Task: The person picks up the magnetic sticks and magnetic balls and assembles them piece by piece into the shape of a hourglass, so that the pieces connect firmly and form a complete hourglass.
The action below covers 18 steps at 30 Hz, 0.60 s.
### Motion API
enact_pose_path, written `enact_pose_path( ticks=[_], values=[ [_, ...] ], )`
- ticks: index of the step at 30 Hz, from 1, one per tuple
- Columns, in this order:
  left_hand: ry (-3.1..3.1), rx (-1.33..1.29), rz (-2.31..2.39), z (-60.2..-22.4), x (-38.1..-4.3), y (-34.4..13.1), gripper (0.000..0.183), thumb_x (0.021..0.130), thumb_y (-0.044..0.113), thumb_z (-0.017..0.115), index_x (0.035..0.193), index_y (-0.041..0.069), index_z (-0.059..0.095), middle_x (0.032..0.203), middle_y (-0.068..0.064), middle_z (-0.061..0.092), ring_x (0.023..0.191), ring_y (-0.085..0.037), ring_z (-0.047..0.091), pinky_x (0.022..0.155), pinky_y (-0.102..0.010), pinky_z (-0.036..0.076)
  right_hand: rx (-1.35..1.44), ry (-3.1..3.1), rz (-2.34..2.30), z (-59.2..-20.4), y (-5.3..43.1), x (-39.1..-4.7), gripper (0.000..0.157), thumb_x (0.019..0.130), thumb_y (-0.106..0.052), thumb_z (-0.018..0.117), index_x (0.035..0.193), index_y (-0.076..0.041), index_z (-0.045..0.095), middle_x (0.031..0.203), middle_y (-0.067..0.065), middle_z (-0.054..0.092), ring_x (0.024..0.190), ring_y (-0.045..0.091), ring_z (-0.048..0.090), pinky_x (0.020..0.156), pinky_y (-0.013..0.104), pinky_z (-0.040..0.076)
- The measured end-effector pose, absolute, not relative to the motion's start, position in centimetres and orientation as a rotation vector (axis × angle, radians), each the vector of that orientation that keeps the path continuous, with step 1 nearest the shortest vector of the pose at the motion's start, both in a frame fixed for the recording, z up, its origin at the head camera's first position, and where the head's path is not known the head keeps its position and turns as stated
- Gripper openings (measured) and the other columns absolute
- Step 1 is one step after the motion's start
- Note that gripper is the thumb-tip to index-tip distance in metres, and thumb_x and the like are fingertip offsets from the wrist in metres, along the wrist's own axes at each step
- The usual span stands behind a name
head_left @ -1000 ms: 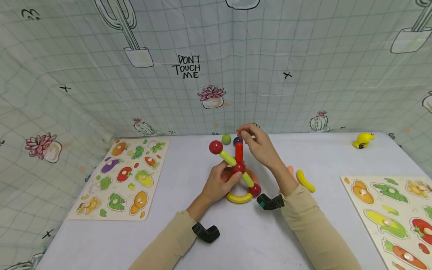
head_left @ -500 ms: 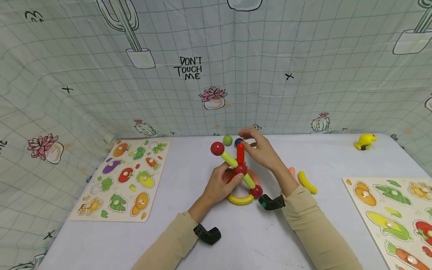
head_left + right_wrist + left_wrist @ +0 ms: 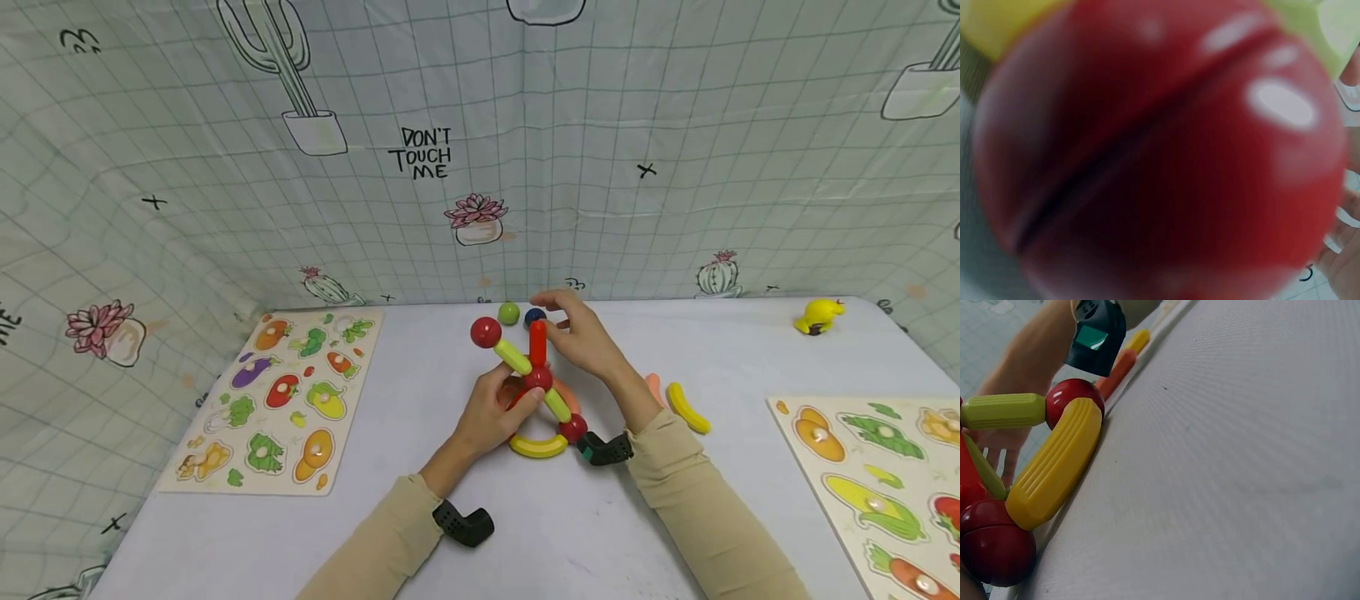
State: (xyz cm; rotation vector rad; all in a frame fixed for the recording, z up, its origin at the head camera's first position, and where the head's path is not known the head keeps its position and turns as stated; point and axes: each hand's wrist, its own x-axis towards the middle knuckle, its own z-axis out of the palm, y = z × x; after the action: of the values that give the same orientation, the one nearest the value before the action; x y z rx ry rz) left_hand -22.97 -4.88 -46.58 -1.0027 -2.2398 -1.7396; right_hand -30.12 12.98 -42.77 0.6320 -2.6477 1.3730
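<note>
Near the table's middle, my left hand (image 3: 486,412) grips a ball-and-stick construction toy (image 3: 537,378) by its middle red ball, thumb in front. Light-green sticks (image 3: 512,357) run from this ball to an upper red ball (image 3: 486,332) and a lower red ball (image 3: 573,428). A yellow curved stick (image 3: 1054,462) forms part of the base. A red stick (image 3: 537,343) points upward. Beside its top is my right hand (image 3: 585,337), thumb and forefinger near it and a blue ball (image 3: 534,317); contact is unclear. Another red ball (image 3: 1166,156) fills most of the right wrist view.
A green ball (image 3: 508,313) lies at the back edge. Right of the right forearm lie a yellow curved stick (image 3: 687,408) and a pink piece (image 3: 654,388). Vegetable puzzle boards flank the table, one left (image 3: 258,479), one right (image 3: 817,500). A yellow toy (image 3: 819,317) sits back right.
My right hand has come down slightly, its fingers lower beside the red stick's top and blue ball. The left hand keeps its grip on the toy. The whole view has shifted slightly.
</note>
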Motion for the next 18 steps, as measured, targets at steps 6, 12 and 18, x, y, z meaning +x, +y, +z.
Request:
enact_pose_path(
  ticks=[6,12,18],
  values=[
    [-2.244,-0.99,-1.741,-46.6,-23.1,-4.9,0.032,0.09,0.011,0.058,0.12,0.002,0.053,0.116,-0.013,0.064,0.101,-0.022,0.064,0.091,-0.032,0.052,0.648,-2.692,1.328,-43.2,13.0,-30.5,0.041,0.093,-0.012,0.051,0.134,-0.009,0.049,0.136,0.012,0.047,0.126,0.031,0.043,0.099,0.049,0.044],
    [-2.249,-0.98,-1.745,-46.6,-23.1,-4.8,0.032,0.089,0.007,0.059,0.12,0.002,0.054,0.115,-0.013,0.065,0.1,-0.023,0.064,0.09,-0.033,0.052,0.699,-2.757,1.257,-43.6,13.0,-30.7,0.045,0.093,-0.014,0.052,0.137,-0.007,0.045,0.143,0.015,0.042,0.134,0.034,0.038,0.108,0.054,0.033],
    [-2.265,-0.968,-1.765,-46.3,-22.8,-4.8,0.032,0.088,0.001,0.058,0.119,-0.004,0.052,0.115,-0.02,0.064,0.1,-0.03,0.064,0.091,-0.039,0.052,0.727,-2.846,1.169,-44.0,13.0,-30.9,0.049,0.093,-0.017,0.054,0.139,-0.004,0.044,0.148,0.017,0.036,0.139,0.036,0.031,0.112,0.055,0.025]
  ],
)
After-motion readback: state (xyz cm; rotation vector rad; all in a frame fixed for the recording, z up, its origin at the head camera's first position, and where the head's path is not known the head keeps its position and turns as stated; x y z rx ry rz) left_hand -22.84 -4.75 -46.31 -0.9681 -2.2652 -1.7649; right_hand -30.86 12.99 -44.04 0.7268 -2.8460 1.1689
